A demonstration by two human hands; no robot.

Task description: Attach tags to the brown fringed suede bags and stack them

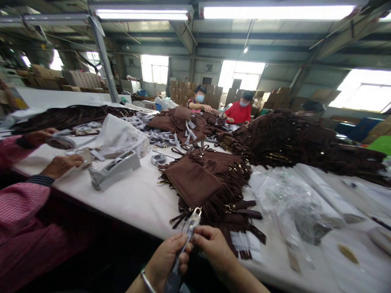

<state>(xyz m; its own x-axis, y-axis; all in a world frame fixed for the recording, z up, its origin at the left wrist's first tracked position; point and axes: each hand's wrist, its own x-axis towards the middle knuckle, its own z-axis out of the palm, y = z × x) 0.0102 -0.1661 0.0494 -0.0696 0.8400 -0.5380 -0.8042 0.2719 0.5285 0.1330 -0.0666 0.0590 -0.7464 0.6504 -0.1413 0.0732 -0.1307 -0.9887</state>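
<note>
Near the table's front edge, my left hand (pixel 169 257) is wrapped round a strap (pixel 193 223) covered in clear plastic, with a gold clasp at its upper end. My right hand (pixel 214 244) pinches the same wrapped strap from the right, its fingertips close to those of my left hand. Just beyond the clasp lies a flat brown pouch (pixel 193 181) on a stack of brown fringed bags (pixel 232 167). Part of the strap hangs below my left hand, over the dark area in front of the table.
A grey tape dispenser (pixel 117 169) stands left, beside a co-worker's hands (pixel 62 165). Clear plastic bags (pixel 293 203) lie right. Brown fringed goods (pixel 284 136) are heaped at the back right. Two masked people (pixel 241 112) work across the white table (pixel 128 207).
</note>
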